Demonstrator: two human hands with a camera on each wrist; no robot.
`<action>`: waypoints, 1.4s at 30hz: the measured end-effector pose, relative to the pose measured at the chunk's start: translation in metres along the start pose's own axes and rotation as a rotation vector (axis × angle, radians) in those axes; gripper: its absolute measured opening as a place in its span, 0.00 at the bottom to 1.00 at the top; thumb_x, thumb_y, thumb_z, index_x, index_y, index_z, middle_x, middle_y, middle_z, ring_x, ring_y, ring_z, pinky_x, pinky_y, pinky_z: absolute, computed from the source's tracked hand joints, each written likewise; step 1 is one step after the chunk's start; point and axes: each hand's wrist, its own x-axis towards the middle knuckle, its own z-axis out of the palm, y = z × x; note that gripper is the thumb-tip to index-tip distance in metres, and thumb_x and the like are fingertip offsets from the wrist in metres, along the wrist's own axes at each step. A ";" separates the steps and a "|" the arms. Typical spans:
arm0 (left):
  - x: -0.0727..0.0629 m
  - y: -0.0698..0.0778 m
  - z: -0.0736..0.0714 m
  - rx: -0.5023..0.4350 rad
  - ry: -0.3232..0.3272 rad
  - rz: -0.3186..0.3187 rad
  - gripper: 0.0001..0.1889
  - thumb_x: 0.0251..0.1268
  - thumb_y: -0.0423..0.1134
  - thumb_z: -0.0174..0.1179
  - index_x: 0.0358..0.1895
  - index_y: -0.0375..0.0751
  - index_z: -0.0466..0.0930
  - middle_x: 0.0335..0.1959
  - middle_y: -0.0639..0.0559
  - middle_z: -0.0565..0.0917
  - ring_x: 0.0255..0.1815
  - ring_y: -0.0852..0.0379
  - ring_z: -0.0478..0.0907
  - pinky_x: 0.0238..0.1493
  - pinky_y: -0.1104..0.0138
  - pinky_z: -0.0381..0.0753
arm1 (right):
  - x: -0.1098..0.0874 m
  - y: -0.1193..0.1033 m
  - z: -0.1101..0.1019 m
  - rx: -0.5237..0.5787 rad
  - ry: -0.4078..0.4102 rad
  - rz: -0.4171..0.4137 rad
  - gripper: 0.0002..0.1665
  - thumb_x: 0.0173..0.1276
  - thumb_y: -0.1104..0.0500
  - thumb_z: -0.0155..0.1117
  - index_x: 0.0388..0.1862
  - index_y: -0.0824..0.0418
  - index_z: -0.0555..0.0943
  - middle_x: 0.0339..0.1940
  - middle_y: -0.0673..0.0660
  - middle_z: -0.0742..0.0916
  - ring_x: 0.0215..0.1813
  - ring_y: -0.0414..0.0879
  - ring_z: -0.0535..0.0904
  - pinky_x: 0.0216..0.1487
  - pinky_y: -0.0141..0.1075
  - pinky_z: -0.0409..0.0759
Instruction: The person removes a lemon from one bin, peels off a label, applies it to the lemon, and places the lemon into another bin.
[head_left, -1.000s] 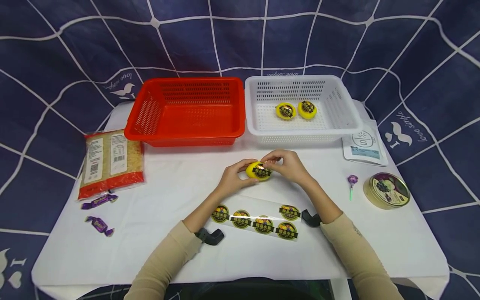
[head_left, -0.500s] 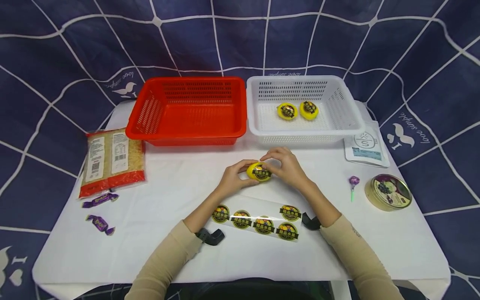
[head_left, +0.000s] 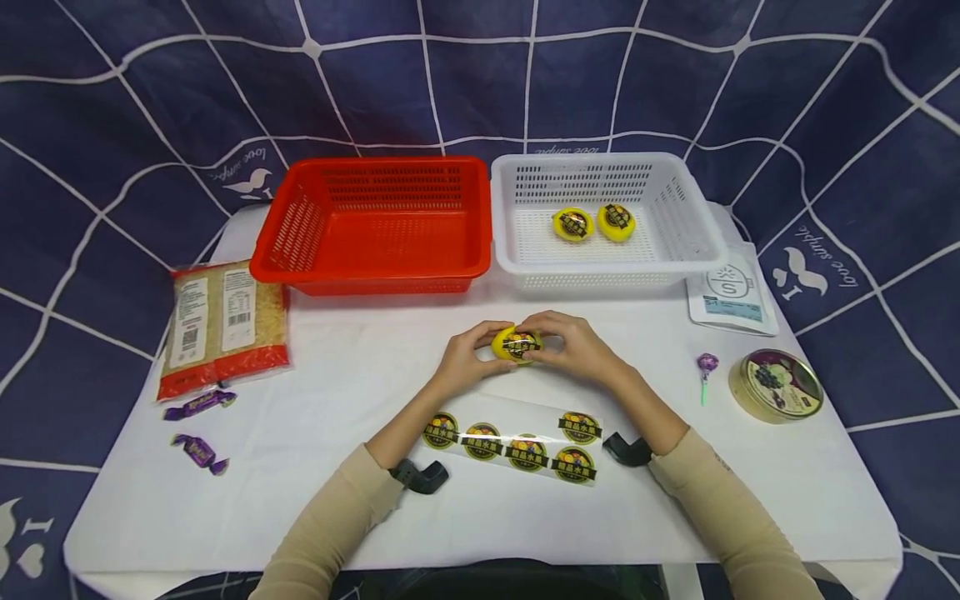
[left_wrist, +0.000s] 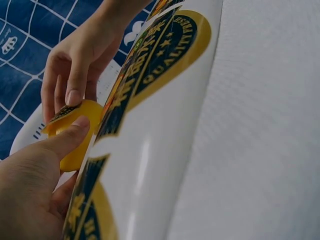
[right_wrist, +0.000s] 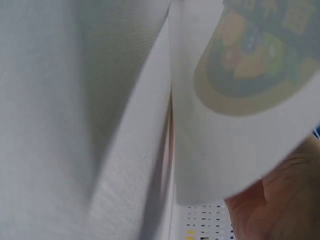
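Between both hands, just above the table's middle, is a yellow lemon (head_left: 500, 343) with a round black-and-gold sticker (head_left: 522, 341) on its upper side. My left hand (head_left: 463, 360) grips the lemon from the left, its thumb along the near side. From the right, my right hand (head_left: 576, 348) pinches it, thumb on the sticker. In the left wrist view an edge of the sticker (left_wrist: 62, 113) stands off the lemon's skin. A clear-white sheet (head_left: 495, 407) with several such stickers lies below the hands. The right wrist view shows mostly the sheet (right_wrist: 225, 165), the lemon hidden.
At the back stand a red basket (head_left: 367, 279) and a white basket (head_left: 600, 268) holding two stickered lemons (head_left: 573, 225). A pasta-like bag (head_left: 225, 321) and two purple candies (head_left: 199, 451) lie left. A white pouch (head_left: 731, 292), lollipop (head_left: 707, 364) and round tin (head_left: 776, 385) are right.
My right hand has lowered around the lemon's right side, and its thumb has moved left across the sticker. My left hand keeps its grip in place.
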 end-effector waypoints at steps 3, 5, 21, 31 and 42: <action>0.000 0.001 0.001 -0.002 0.010 -0.013 0.32 0.42 0.39 0.73 0.57 0.46 0.74 0.53 0.51 0.79 0.50 0.57 0.78 0.53 0.69 0.75 | 0.000 0.000 0.001 -0.040 -0.016 -0.013 0.26 0.52 0.56 0.74 0.51 0.59 0.79 0.50 0.51 0.82 0.54 0.45 0.76 0.54 0.38 0.75; 0.000 0.004 0.001 -0.006 0.017 -0.011 0.32 0.42 0.37 0.73 0.56 0.44 0.74 0.53 0.49 0.79 0.49 0.55 0.78 0.53 0.67 0.75 | 0.000 0.000 0.001 -0.050 -0.028 -0.011 0.27 0.52 0.55 0.74 0.52 0.59 0.78 0.51 0.51 0.81 0.54 0.45 0.76 0.52 0.36 0.77; 0.002 0.013 0.004 0.045 0.030 0.085 0.32 0.48 0.39 0.71 0.60 0.44 0.71 0.55 0.50 0.77 0.52 0.56 0.76 0.56 0.66 0.73 | -0.007 0.004 -0.002 0.200 0.001 0.137 0.28 0.52 0.62 0.73 0.54 0.62 0.77 0.53 0.56 0.81 0.57 0.50 0.75 0.52 0.39 0.77; 0.002 0.005 0.007 0.128 0.092 0.142 0.22 0.53 0.46 0.67 0.53 0.47 0.78 0.50 0.56 0.80 0.50 0.61 0.75 0.51 0.68 0.76 | -0.002 -0.021 -0.015 0.096 0.033 0.156 0.32 0.50 0.66 0.73 0.55 0.69 0.73 0.50 0.63 0.81 0.50 0.56 0.78 0.48 0.46 0.79; -0.001 0.007 0.003 0.194 0.055 0.157 0.21 0.59 0.45 0.63 0.57 0.52 0.76 0.56 0.54 0.75 0.58 0.58 0.70 0.56 0.62 0.71 | -0.014 -0.022 -0.046 0.104 0.597 0.214 0.25 0.62 0.69 0.61 0.58 0.69 0.69 0.38 0.66 0.80 0.34 0.58 0.75 0.32 0.38 0.76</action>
